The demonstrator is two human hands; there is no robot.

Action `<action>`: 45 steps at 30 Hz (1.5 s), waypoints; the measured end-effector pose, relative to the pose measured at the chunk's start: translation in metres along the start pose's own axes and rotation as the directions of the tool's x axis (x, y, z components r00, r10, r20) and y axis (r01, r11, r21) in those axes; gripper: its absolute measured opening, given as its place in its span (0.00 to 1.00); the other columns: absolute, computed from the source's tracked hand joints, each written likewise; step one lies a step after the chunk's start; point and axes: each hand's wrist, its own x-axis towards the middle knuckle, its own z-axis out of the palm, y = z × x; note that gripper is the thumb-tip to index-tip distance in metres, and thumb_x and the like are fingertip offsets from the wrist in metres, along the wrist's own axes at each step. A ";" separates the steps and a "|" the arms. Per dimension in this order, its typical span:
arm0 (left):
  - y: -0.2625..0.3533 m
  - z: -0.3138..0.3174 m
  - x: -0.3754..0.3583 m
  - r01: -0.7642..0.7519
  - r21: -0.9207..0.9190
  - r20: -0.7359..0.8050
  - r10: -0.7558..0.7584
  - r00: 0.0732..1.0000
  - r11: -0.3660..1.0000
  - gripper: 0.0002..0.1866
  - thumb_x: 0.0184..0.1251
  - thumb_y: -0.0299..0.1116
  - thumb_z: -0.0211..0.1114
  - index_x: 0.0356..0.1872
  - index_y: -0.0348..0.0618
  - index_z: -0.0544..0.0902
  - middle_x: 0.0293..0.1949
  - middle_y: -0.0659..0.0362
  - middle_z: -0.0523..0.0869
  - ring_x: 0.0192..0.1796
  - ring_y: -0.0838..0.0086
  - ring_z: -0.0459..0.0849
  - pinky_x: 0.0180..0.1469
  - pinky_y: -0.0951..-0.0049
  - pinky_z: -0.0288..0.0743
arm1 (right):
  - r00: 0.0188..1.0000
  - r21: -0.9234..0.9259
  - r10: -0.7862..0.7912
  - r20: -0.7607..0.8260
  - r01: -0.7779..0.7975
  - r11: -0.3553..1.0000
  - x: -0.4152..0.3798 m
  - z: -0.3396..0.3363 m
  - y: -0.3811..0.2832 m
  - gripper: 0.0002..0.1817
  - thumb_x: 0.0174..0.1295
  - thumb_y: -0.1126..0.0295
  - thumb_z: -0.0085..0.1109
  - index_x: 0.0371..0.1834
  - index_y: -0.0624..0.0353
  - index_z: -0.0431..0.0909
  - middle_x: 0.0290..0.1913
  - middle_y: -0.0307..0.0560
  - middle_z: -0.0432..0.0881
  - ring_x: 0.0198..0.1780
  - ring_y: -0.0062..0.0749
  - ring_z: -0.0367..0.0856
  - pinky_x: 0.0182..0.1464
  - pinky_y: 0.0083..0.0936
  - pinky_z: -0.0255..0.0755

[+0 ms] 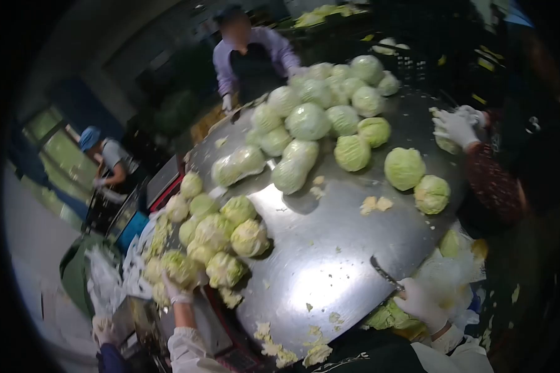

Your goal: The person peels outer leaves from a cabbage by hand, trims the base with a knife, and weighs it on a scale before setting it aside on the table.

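My left hand [178,291], in a white glove, grips a pale green cabbage [180,267] from below at the near left edge of the pile of trimmed cabbages [213,231]. My right hand [420,303], also gloved, is closed round the handle of a knife [387,274] with a dark, slightly curved blade. The blade points up and left over the near right edge of the metal table [292,248]. Loose green leaves [392,316] lie below that hand. Part of the left fingers is hidden behind the cabbage.
Many cabbages, several in clear film [308,121], cover the table's far half. Leaf scraps [317,354] lie at the near edge. A co-worker's gloved hands [455,129] hold a cabbage at right. Another person [249,59] stands across the table; white plastic bags [137,261] hang at left.
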 end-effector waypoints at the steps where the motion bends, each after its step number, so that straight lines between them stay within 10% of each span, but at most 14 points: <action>1: -0.004 -0.032 0.053 0.031 0.030 0.031 -0.032 0.999 0.999 0.44 0.61 0.72 0.62 0.72 0.56 0.74 0.66 0.56 0.80 0.63 0.54 0.80 0.59 0.43 0.77 | 0.999 -0.028 -0.043 -0.023 0.042 0.999 -0.002 0.003 0.010 0.18 0.61 0.69 0.64 0.52 0.63 0.76 0.45 0.61 0.79 0.47 0.58 0.81 0.52 0.45 0.76; 6: -0.019 -0.040 0.107 0.005 -0.186 0.039 0.002 0.999 0.983 0.35 0.69 0.58 0.63 0.68 0.45 0.74 0.60 0.50 0.80 0.61 0.52 0.77 0.62 0.53 0.75 | 0.999 -0.106 0.042 0.011 -0.040 0.994 0.004 -0.019 -0.013 0.13 0.66 0.66 0.59 0.52 0.56 0.79 0.46 0.54 0.80 0.47 0.54 0.84 0.52 0.45 0.78; 10: -0.036 -0.039 0.113 -0.152 0.124 -0.105 0.166 0.981 0.980 0.34 0.67 0.49 0.67 0.69 0.42 0.73 0.62 0.49 0.78 0.63 0.53 0.76 0.65 0.54 0.72 | 0.987 -0.364 -0.135 -0.088 0.094 0.927 0.042 -0.052 -0.037 0.19 0.66 0.58 0.62 0.57 0.50 0.79 0.52 0.48 0.80 0.43 0.51 0.87 0.47 0.47 0.82; 16: -0.035 -0.036 0.098 -0.216 0.923 -0.052 0.661 0.748 0.318 0.35 0.63 0.35 0.73 0.70 0.37 0.72 0.64 0.46 0.77 0.65 0.54 0.75 0.69 0.55 0.69 | 0.872 -0.496 0.008 -0.489 -0.285 0.820 0.151 -0.130 -0.004 0.31 0.65 0.53 0.64 0.70 0.48 0.71 0.63 0.50 0.76 0.43 0.55 0.88 0.48 0.48 0.82; 19: -0.044 -0.025 0.081 -0.232 0.953 0.007 0.752 0.659 0.194 0.36 0.62 0.31 0.75 0.70 0.36 0.71 0.65 0.46 0.76 0.66 0.54 0.74 0.70 0.55 0.67 | 0.743 -0.303 0.027 -0.668 -0.305 0.903 0.172 -0.130 0.017 0.27 0.61 0.59 0.66 0.66 0.46 0.77 0.69 0.52 0.75 0.47 0.59 0.87 0.52 0.47 0.83; 21: -0.066 -0.008 0.064 -0.628 0.723 0.243 0.744 0.622 0.288 0.36 0.63 0.27 0.73 0.72 0.34 0.70 0.69 0.49 0.73 0.71 0.56 0.72 0.74 0.56 0.65 | 0.852 -0.320 0.007 -0.524 -0.205 0.925 0.145 -0.120 -0.010 0.25 0.64 0.59 0.62 0.66 0.43 0.78 0.74 0.56 0.72 0.48 0.57 0.88 0.53 0.44 0.83; 24: -0.077 0.069 -0.025 -0.590 0.531 0.336 0.488 0.805 0.608 0.30 0.66 0.26 0.71 0.68 0.36 0.73 0.63 0.52 0.77 0.68 0.62 0.74 0.75 0.61 0.63 | 0.988 0.128 -0.005 -0.156 0.025 0.991 0.085 -0.086 -0.053 0.22 0.59 0.64 0.67 0.59 0.42 0.86 0.39 0.53 0.89 0.40 0.46 0.89 0.45 0.36 0.82; 28: -0.112 0.144 -0.104 -0.638 0.583 0.563 0.316 0.763 0.503 0.26 0.61 0.29 0.75 0.60 0.37 0.79 0.58 0.54 0.81 0.61 0.65 0.78 0.69 0.63 0.69 | 0.961 0.126 -0.150 -0.232 0.183 0.975 0.046 -0.026 -0.053 0.16 0.62 0.69 0.69 0.53 0.58 0.86 0.33 0.51 0.85 0.34 0.38 0.87 0.41 0.30 0.79; 31: -0.143 0.189 -0.167 -0.890 0.323 0.853 0.308 0.421 0.322 0.27 0.60 0.30 0.76 0.60 0.37 0.78 0.57 0.51 0.81 0.61 0.62 0.80 0.66 0.63 0.72 | 0.884 0.246 -0.107 -0.454 0.240 0.939 0.043 -0.004 -0.053 0.15 0.61 0.72 0.69 0.51 0.64 0.84 0.37 0.52 0.85 0.39 0.39 0.88 0.44 0.29 0.79; 32: -0.156 0.197 -0.185 -0.731 0.464 0.817 0.077 0.571 0.501 0.29 0.63 0.35 0.76 0.63 0.38 0.77 0.61 0.50 0.80 0.62 0.61 0.80 0.65 0.60 0.74 | 0.823 0.242 -0.095 -0.561 0.272 0.931 0.046 0.000 -0.051 0.16 0.60 0.74 0.70 0.50 0.65 0.84 0.42 0.53 0.86 0.43 0.40 0.88 0.47 0.28 0.79; 35: -0.206 0.215 -0.222 -0.362 0.599 0.761 -0.366 0.536 0.715 0.40 0.70 0.44 0.73 0.76 0.40 0.65 0.67 0.40 0.75 0.66 0.56 0.80 0.65 0.60 0.78 | 0.757 0.258 -0.026 -0.653 0.255 0.932 0.055 0.004 -0.039 0.17 0.60 0.75 0.69 0.53 0.68 0.82 0.53 0.56 0.85 0.54 0.42 0.86 0.59 0.29 0.77; 39: -0.272 0.214 -0.265 -0.081 0.499 0.782 -0.407 0.472 0.863 0.49 0.70 0.40 0.74 0.84 0.43 0.52 0.75 0.40 0.66 0.75 0.55 0.70 0.73 0.58 0.68 | 0.865 0.378 0.096 -0.492 0.114 0.919 0.050 0.017 -0.033 0.19 0.64 0.76 0.65 0.58 0.69 0.81 0.53 0.56 0.85 0.58 0.40 0.84 0.64 0.30 0.74; 43: -0.254 0.180 -0.297 -0.385 0.403 0.874 -0.224 0.430 0.831 0.53 0.67 0.37 0.76 0.84 0.40 0.48 0.76 0.43 0.64 0.77 0.57 0.67 0.77 0.57 0.64 | 0.957 0.788 0.274 -0.100 -0.092 0.608 0.023 0.052 -0.050 0.18 0.71 0.71 0.63 0.62 0.65 0.79 0.48 0.43 0.85 0.38 0.22 0.83 0.40 0.20 0.78; 45: -0.219 0.155 -0.310 0.037 0.433 0.797 -0.402 0.452 0.900 0.54 0.64 0.36 0.78 0.84 0.39 0.50 0.75 0.46 0.67 0.76 0.60 0.69 0.75 0.59 0.68 | 0.958 0.889 0.252 0.136 -0.231 0.395 0.013 0.052 -0.056 0.18 0.73 0.73 0.61 0.63 0.64 0.79 0.41 0.37 0.83 0.28 0.15 0.76 0.29 0.15 0.72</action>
